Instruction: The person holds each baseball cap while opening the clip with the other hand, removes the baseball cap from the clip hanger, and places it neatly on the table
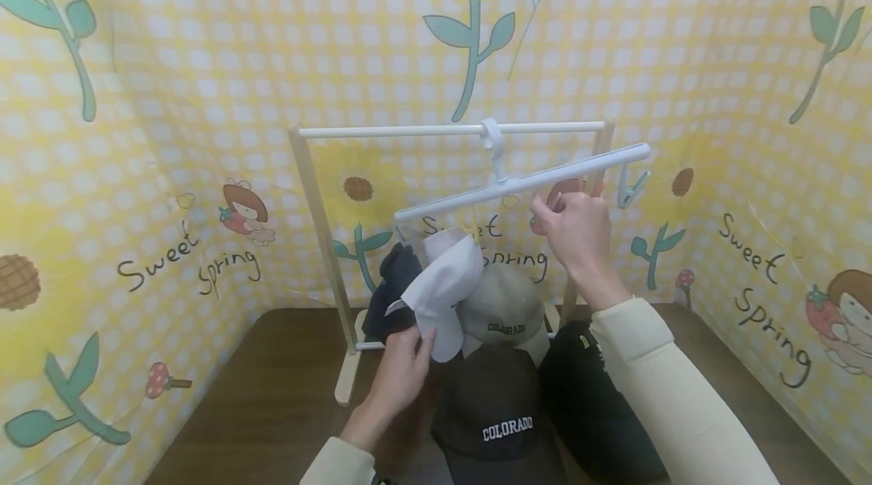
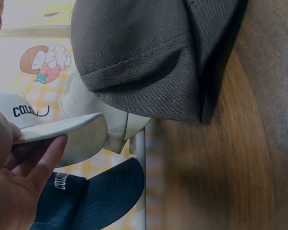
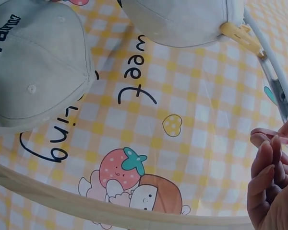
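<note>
A white cap [image 1: 443, 281] hangs tilted under the left part of a white clip hanger [image 1: 565, 171]. A yellow clip [image 3: 242, 37] grips the cap's edge in the right wrist view. My left hand [image 1: 402, 368] pinches the cap's brim [image 2: 67, 127], thumb on one face and fingers on the other. Just below the hanger's right half is my right hand [image 1: 579, 231], its fingers loosely curled with nothing visible between them. The hanger's hook sits on the rack's top rod [image 1: 395, 130], and its bar slopes down to the left. Another clip [image 1: 633, 186] dangles from its right end.
A navy cap [image 1: 391, 296] and a beige cap [image 1: 504, 303] are behind the white cap, within the wooden rack [image 1: 316, 228]. Nearer lie a charcoal cap [image 1: 487, 402] and a black cap [image 1: 593, 402] on the brown table [image 1: 252, 394]. Patterned cloth [image 1: 204, 91] surrounds the table.
</note>
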`<state>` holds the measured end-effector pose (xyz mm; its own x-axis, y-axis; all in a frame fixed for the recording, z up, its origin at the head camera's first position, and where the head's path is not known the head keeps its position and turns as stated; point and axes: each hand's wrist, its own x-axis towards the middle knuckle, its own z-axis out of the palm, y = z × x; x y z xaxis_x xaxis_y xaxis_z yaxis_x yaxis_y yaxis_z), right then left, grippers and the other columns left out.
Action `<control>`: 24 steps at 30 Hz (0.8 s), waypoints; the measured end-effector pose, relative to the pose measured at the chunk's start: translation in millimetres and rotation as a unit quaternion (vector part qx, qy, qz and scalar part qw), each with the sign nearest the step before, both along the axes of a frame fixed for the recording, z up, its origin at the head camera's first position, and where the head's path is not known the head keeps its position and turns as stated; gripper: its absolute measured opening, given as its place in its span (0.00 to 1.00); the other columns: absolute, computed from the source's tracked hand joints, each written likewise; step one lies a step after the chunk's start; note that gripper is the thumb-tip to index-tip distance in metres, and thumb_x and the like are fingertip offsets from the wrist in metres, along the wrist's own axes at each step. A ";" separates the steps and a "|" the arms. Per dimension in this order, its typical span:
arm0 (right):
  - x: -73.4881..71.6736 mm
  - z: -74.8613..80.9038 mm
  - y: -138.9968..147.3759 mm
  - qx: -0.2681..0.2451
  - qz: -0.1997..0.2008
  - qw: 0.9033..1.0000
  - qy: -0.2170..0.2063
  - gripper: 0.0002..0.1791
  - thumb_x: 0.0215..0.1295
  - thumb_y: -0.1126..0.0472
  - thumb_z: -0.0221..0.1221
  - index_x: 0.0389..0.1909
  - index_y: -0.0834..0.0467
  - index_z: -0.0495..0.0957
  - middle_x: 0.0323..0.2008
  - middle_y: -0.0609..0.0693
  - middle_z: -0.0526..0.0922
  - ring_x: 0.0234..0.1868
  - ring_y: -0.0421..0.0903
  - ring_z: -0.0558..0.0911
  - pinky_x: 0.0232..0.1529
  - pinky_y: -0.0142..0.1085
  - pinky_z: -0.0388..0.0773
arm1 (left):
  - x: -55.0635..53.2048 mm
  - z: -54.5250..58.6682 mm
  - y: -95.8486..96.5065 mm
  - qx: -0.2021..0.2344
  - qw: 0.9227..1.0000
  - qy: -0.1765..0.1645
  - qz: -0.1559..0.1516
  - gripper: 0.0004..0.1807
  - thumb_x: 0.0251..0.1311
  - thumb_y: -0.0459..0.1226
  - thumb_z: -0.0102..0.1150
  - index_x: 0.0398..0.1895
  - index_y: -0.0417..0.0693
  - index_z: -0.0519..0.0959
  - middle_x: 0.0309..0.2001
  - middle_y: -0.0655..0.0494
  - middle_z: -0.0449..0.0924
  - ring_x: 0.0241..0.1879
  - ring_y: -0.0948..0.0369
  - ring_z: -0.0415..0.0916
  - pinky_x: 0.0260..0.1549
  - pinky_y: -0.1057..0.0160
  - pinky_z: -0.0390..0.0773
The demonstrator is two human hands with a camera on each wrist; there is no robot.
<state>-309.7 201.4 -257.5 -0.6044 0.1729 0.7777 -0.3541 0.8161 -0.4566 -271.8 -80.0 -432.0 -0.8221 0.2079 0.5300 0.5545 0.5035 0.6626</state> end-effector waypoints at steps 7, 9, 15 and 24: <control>3.7 -1.2 -4.9 0.005 -0.041 0.999 -0.013 0.31 0.71 0.46 0.55 0.07 0.54 0.77 0.14 0.49 0.84 0.13 0.49 0.76 0.14 0.40 0.63 | 0.2 -2.2 1.9 -0.012 1.000 0.000 0.002 0.09 0.76 0.35 0.54 0.42 0.44 0.84 0.27 0.59 0.81 0.28 0.64 0.75 0.31 0.64 0.76; 6.0 -1.6 -7.3 0.008 -0.051 0.998 -0.035 0.34 0.73 0.43 0.51 0.06 0.53 0.74 0.13 0.48 0.82 0.12 0.49 0.73 0.13 0.40 0.62 | 0.2 -2.5 2.5 -0.016 1.000 0.005 0.004 0.09 0.75 0.35 0.55 0.40 0.44 0.84 0.24 0.60 0.78 0.27 0.64 0.74 0.31 0.64 0.76; 9.6 -3.9 -15.1 0.039 -0.057 0.994 -0.086 0.36 0.79 0.44 0.38 0.07 0.53 0.64 0.07 0.50 0.66 0.10 0.49 0.65 0.10 0.39 0.59 | -0.7 -1.3 3.3 -0.011 1.000 0.011 -0.001 0.09 0.76 0.35 0.54 0.42 0.43 0.85 0.28 0.58 0.83 0.27 0.64 0.75 0.30 0.65 0.77; 6.2 -9.2 -44.8 0.093 0.032 0.992 -0.080 0.26 0.75 0.57 0.46 0.13 0.55 0.69 0.10 0.48 0.69 0.13 0.47 0.68 0.16 0.40 0.64 | -0.2 -2.7 3.0 -0.007 1.000 -0.010 -0.017 0.11 0.76 0.35 0.53 0.49 0.41 0.84 0.39 0.50 0.88 0.33 0.64 0.80 0.32 0.64 0.80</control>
<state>-303.5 156.6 -266.7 -0.7275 -0.0070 0.6861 -0.3424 0.8703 -0.3541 -271.9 -77.0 -434.8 -0.8247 0.2434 0.5105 0.5583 0.4943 0.6663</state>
